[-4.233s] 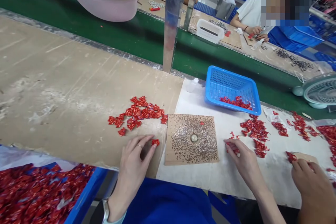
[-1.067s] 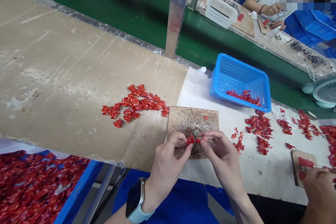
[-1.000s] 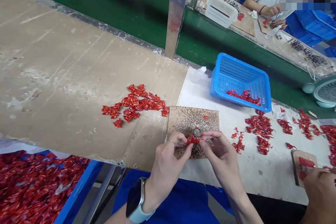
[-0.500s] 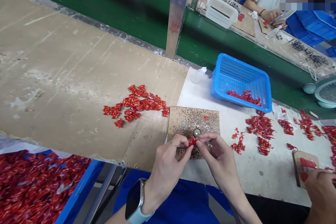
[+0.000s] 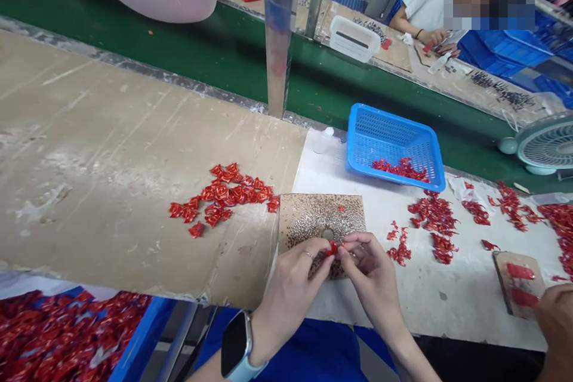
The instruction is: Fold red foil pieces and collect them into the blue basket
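Both hands meet over the speckled cardboard pad [image 5: 290,206]. My left hand [image 5: 298,268] pinches a small shiny red ribbon flower [image 5: 331,248] between thumb and fingertips. From the other side, my right hand [image 5: 373,268] closes its thumb and forefinger at the flower's edge; the exact grip is partly hidden by the fingers. Just beyond the fingertips, a round metallic disc [image 5: 328,233] sits on the pad. A small red scrap [image 5: 341,208] lies near the pad's far edge. Left of the pad, finished-looking red ribbon roses [image 5: 221,193] lie in a loose group.
A blue basket [image 5: 353,158] holds red pieces, with more red ribbon pieces [image 5: 432,213] on the white sheet. A clear bottle [image 5: 322,140] stands behind the pad. At right, another person's hand [image 5: 555,310] is near a board [image 5: 532,268]. A crate of red pieces [image 5: 58,334] stands lower left.
The camera view has shifted, so the bench sits lower and slightly left. Both hands keep the red flower at the pad, its angle slightly turned. The neighbouring person's hand has drawn off the board.
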{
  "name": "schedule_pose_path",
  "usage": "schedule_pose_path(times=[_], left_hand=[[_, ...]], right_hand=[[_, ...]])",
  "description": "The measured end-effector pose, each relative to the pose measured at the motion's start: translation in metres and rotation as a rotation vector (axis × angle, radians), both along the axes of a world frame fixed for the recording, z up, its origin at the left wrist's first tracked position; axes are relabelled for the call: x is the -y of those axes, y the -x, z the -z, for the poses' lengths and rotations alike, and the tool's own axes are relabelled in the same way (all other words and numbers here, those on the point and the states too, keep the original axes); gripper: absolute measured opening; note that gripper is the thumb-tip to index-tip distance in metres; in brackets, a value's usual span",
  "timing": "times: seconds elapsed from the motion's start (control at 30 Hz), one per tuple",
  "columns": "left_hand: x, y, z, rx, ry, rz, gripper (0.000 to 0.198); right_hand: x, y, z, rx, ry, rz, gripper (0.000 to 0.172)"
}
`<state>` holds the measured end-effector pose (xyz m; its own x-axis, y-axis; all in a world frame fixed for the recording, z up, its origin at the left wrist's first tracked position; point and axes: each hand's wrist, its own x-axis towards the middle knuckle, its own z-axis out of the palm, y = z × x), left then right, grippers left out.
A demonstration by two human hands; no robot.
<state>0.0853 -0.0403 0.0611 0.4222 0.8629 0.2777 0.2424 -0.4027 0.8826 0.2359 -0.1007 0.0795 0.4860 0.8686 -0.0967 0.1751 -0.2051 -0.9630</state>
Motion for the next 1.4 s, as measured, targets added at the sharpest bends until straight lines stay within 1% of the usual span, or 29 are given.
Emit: schedule_pose_path(times=[0.03, 0.07, 0.1, 0.23, 0.3, 0.33, 0.4, 0.47, 0.5, 0.57, 0.63, 0.67, 0.73, 0.77, 0.83, 0.9, 0.97, 1.03, 1.13, 1.2, 1.23, 1.3, 1.4], left_hand=[[-0.001, -0.001, 0.0, -0.002, -0.001, 0.006, 0.007], [-0.003, -0.002, 0.001, -0.006, 0.001, 0.009, 0.011], [-0.005, -0.002, 0.001, -0.01, 0.006, 0.009, 0.014], [-0.019, 0.004, -0.001, -0.028, 0.028, 0.017, 0.012], [-0.029, 0.007, -0.003, -0.042, 0.027, 0.025, 0.012], [-0.035, 0.007, -0.003, -0.052, 0.024, 0.027, 0.013], [-0.052, 0.007, -0.003, -0.081, 0.011, 0.027, 0.016], [-0.076, 0.004, -0.002, -0.115, -0.008, 0.015, 0.016], [-0.092, 0.001, -0.001, -0.131, -0.02, 0.003, 0.017], [-0.127, -0.01, 0.001, -0.154, -0.049, -0.033, 0.029], [-0.163, -0.027, 0.004, -0.161, -0.077, -0.074, 0.042], [-0.18, -0.038, 0.005, -0.163, -0.088, -0.083, 0.045], [-0.207, -0.059, 0.007, -0.175, -0.096, -0.062, 0.046], [-0.217, -0.068, 0.008, -0.187, -0.095, -0.041, 0.044], [-0.227, -0.077, 0.009, -0.22, -0.089, 0.002, 0.04], [-0.225, -0.073, 0.007, -0.264, -0.098, 0.038, 0.039], [-0.21, -0.056, 0.0, -0.317, -0.13, 0.076, 0.041], [-0.186, -0.032, -0.01, -0.378, -0.178, 0.136, 0.044], [-0.145, 0.003, -0.027, -0.487, -0.253, 0.265, 0.045], [-0.122, 0.019, -0.033, -0.556, -0.3, 0.354, 0.047], [-0.113, 0.024, -0.033, -0.581, -0.327, 0.388, 0.047], [-0.103, 0.03, -0.031, -0.614, -0.386, 0.431, 0.04], [-0.099, 0.032, -0.025, -0.642, -0.47, 0.457, 0.029]], right_hand=[[0.001, -0.011, 0.003, 0.093, 0.004, 0.026, 0.034], [0.001, -0.026, 0.007, 0.219, 0.009, 0.072, 0.036], [0.001, -0.044, 0.01, 0.298, 0.008, 0.129, 0.036], [-0.006, -0.124, 0.023, 0.476, -0.011, 0.318, 0.046], [-0.01, -0.151, 0.028, 0.551, 0.002, 0.345, 0.047], [-0.012, -0.158, 0.03, 0.582, 0.004, 0.346, 0.046], [-0.013, -0.161, 0.032, 0.633, -0.005, 0.342, 0.045], [-0.011, -0.155, 0.033, 0.677, -0.032, 0.361, 0.046], [-0.007, -0.151, 0.033, 0.696, -0.049, 0.387, 0.048], [0.004, -0.145, 0.036, 0.726, -0.086, 0.468, 0.054], [0.021, -0.14, 0.042, 0.762, -0.118, 0.557, 0.059], [0.03, -0.138, 0.046, 0.785, -0.132, 0.592, 0.059], [0.047, -0.135, 0.054, 0.831, -0.171, 0.636, 0.053], [0.055, -0.133, 0.058, 0.844, -0.198, 0.645, 0.048], [0.067, -0.129, 0.062, 0.843, -0.252, 0.651, 0.039], [0.073, -0.126, 0.064, 0.82, -0.28, 0.664, 0.031], [0.076, -0.125, 0.064, 0.785, -0.273, 0.692, 0.025], [0.076, -0.125, 0.065, 0.739, -0.255, 0.721, 0.021], [0.074, -0.127, 0.067, 0.666, -0.23, 0.745, 0.018], [0.073, -0.127, 0.069, 0.627, -0.219, 0.757, 0.018], [0.073, -0.127, 0.069, 0.61, -0.214, 0.762, 0.018], [0.074, -0.125, 0.071, 0.581, -0.201, 0.765, 0.018], [0.074, -0.124, 0.072, 0.546, -0.18, 0.759, 0.019]])
